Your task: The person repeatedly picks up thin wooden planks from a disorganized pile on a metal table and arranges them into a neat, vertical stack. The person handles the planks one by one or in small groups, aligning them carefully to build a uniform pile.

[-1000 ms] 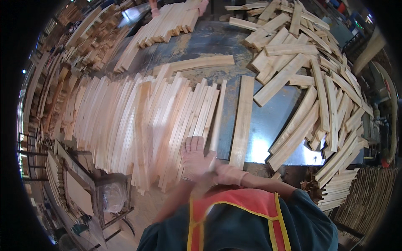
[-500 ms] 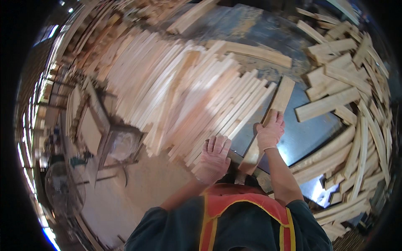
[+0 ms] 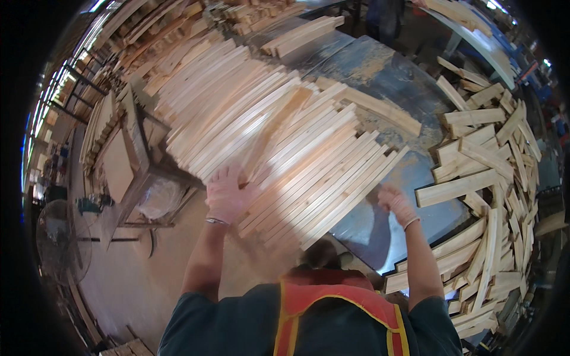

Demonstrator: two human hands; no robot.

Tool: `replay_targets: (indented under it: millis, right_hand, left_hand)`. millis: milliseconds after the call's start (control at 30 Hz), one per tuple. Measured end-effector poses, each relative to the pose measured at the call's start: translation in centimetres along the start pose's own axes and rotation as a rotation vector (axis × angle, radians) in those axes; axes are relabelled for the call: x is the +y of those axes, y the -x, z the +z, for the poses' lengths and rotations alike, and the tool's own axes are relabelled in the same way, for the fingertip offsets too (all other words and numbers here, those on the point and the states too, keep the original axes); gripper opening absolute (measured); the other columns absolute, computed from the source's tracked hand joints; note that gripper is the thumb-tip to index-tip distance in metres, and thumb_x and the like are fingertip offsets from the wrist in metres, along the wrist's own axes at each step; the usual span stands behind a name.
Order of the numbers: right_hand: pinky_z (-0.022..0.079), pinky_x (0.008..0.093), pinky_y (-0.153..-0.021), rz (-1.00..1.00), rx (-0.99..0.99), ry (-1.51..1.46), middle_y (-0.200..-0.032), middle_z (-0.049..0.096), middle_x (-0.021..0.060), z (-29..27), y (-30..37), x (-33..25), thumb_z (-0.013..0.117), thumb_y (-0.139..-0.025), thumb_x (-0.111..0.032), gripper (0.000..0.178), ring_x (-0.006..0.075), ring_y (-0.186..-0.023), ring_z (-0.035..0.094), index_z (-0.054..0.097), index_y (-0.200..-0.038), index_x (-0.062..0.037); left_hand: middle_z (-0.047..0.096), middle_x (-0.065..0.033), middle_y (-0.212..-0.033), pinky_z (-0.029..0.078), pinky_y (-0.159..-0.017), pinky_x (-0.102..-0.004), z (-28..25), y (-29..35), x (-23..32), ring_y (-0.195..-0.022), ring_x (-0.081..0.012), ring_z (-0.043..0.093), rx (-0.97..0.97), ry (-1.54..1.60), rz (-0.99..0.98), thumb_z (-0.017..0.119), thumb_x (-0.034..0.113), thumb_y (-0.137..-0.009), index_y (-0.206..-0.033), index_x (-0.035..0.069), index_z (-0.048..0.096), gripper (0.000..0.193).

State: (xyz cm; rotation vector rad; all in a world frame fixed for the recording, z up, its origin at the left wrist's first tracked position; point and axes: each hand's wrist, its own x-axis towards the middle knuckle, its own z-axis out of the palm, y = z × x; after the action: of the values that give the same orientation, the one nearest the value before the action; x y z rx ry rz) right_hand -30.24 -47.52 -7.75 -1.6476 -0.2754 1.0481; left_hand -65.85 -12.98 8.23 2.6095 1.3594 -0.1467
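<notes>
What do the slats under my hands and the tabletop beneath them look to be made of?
Slats: pale raw wood, unfinished by the look; grain lines and matte sawn faces show. Left hand rests on their near ends; right hand sits at the row's right edge. Tabletop: probably metal sheet, grey-blue with a dull sheen, dusted with sawdust.

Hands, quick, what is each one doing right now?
Left hand: open, fingers spread, flat against the row of wooden slats.
Right hand: curled at the row's right edge; grip cannot be told.

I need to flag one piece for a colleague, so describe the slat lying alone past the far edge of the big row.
Start at the dusty blue-grey table. Beyond the packed row of pale wooden slats under the left hand, one long slat lies alone on bare tabletop, running crosswise to the row.
</notes>
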Motion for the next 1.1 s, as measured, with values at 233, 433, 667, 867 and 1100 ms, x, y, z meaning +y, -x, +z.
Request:
replay_targets:
  millis: [233, 433, 667, 867, 1100]
  right_hand:
    - [0.046, 0.0401, -0.117, -0.561, 0.417, 0.657, -0.159, 0.056, 0.0166, -13.7, -14.9, -6.3, 0.081, -0.092, -0.024, 0.082, 0.0287, -0.145, 0.055, 0.045, -0.162, -0.0037]
    - [0.044, 0.0422, -0.120, -0.266, 0.464, 1.499, -0.164, 0.048, 0.0207, -8.6, -22.5, -14.4, 0.085, -0.080, -0.036, 0.103, 0.0394, -0.149, 0.049, 0.034, -0.168, -0.0162]
    - [0.052, 0.0509, -0.104, -0.440, 0.270, 1.277, -0.131, 0.066, 0.0269, -14.0, -22.7, -16.0, 0.083, -0.079, -0.036, 0.084, 0.0454, -0.123, 0.063, 0.054, -0.152, -0.0071]
    - [0.053, 0.0361, -0.095, -0.237, 0.194, 0.649, -0.120, 0.070, 0.0126, -22.3, -9.3, -9.4, 0.071, -0.102, -0.036, 0.064, 0.0218, -0.106, 0.064, 0.055, -0.151, 0.0017]
    - [0.055, 0.0522, -0.096, -0.360, -0.205, 1.209, -0.115, 0.068, 0.0198, -7.9, 11.8, 8.8, 0.069, -0.090, -0.017, 0.038, 0.0399, -0.110, 0.065, 0.061, -0.125, -0.0040]
  left_hand:
    - [0.068, -0.0159, -0.128, 0.059, -0.092, -0.0390, 3.0, -6.3, -5.9, -0.099, -0.0262, 0.072, -0.242, 1.534, -0.103, 0.084, 0.029, -0.089, -0.160, 0.001, 0.045, 0.086]
    - [0.069, -0.0114, -0.129, 0.059, -0.091, -0.0317, -2.2, -5.7, -3.3, -0.103, -0.0195, 0.071, -0.544, 1.640, -0.088, 0.083, 0.020, -0.091, -0.159, -0.003, 0.046, 0.081]
    - [0.074, -0.0040, -0.115, 0.056, -0.091, -0.0288, -8.2, -9.9, -3.9, -0.100, -0.0128, 0.067, -0.209, 1.046, -0.161, 0.086, 0.017, -0.090, -0.159, -0.002, 0.048, 0.081]
    - [0.077, -0.0105, -0.122, 0.058, -0.097, -0.0407, -7.4, -17.1, -13.0, -0.109, -0.0263, 0.072, 0.098, 0.351, -0.276, 0.077, 0.029, -0.091, -0.139, 0.009, 0.071, 0.052]
    - [0.053, -0.0155, -0.156, 0.045, -0.115, -0.0472, -3.4, -11.0, -14.2, -0.143, -0.0386, 0.051, 0.573, 0.120, -0.417, 0.073, 0.050, -0.087, -0.145, 0.014, 0.060, 0.069]
